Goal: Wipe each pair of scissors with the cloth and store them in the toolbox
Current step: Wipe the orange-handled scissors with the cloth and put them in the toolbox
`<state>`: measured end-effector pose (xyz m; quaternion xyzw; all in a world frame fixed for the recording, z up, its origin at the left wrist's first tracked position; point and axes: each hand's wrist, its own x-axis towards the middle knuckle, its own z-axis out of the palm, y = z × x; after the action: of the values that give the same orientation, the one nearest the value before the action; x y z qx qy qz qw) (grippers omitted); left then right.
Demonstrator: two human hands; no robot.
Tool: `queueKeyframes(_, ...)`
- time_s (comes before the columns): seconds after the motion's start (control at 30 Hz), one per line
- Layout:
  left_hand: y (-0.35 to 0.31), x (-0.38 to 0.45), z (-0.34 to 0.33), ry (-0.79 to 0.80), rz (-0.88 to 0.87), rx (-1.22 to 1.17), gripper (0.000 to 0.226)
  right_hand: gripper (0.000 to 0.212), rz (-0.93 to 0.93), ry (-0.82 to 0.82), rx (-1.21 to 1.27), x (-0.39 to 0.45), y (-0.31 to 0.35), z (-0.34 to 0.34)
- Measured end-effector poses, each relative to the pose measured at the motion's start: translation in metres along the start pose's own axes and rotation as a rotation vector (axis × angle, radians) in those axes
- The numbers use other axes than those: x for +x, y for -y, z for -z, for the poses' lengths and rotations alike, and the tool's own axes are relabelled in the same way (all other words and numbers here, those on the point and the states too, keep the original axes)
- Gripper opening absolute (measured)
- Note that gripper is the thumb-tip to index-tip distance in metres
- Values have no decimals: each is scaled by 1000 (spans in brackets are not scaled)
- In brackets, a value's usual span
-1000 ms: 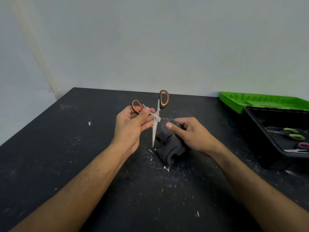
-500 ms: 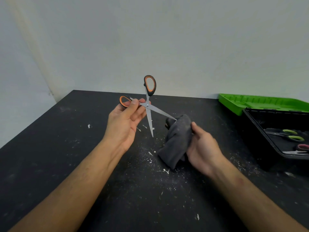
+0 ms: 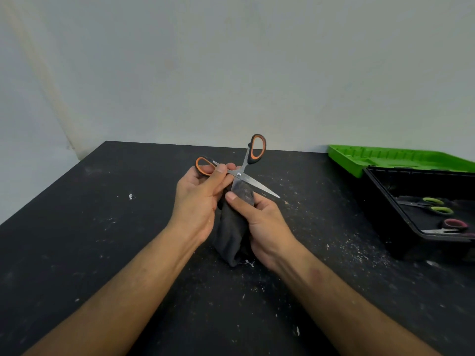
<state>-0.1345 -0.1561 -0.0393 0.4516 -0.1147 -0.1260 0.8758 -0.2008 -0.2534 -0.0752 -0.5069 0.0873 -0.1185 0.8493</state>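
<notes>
The orange-handled scissors (image 3: 240, 173) were held above the black table (image 3: 102, 227), well to the left of the toolbox (image 3: 385, 199), with their blades spread wide apart. Their handles were black with orange lining inside the loops, one loop pointing up and away, the other tucked into the left hand (image 3: 198, 199), which was clamped on that loop and on the shank near the silver pivot screw. One bare steel blade pointed down and right towards the toolbox; the other ran downward into the dark grey cloth (image 3: 232, 235), its tip hidden. The right hand (image 3: 262, 227) was closed round the cloth, thumb pressed on the fold that covered the blade, the rest of the cloth hanging down to touch the table. The two hands sat close together, just touching. The toolbox, black with an open green lid (image 3: 385, 160) lying behind it, held a green-handled pair of scissors (image 3: 434, 205) and, nearer the front wall, a pink-handled pair (image 3: 449, 226). White specks and crumbs (image 3: 359, 253) were scattered over the table between the cloth and the toolbox. No brand, label or writing could be read on the scissors, cloth or toolbox.
</notes>
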Motion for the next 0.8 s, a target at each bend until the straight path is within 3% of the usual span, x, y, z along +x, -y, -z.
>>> queueKeyframes(0.17, -2, -2, 0, -19, -20, 10, 22, 20, 108, -6, -233, -1, 0, 4)
queueKeyframes(0.37, -8, 4, 10, -85, 47, 31, 20, 25, -42, 51, -504, -24, 9, 36)
queueKeyframes(0.5, -10, 14, 24, -117, 57, 137, 20, 18, 56, 4, -685, -41, 39, 52)
queueKeyframes(0.63, -8, 9, 23, -5, 46, 333, 12, 26, 287, -61, -861, -30, 85, 57)
queueKeyframes(0.73, -7, 5, 20, 86, 39, 450, 12, 33, 351, -106, -1029, -18, 99, 56)
queueKeyframes(0.8, -4, 2, 18, 149, 52, 488, 8, 25, 380, -118, -1089, -11, 95, 51)
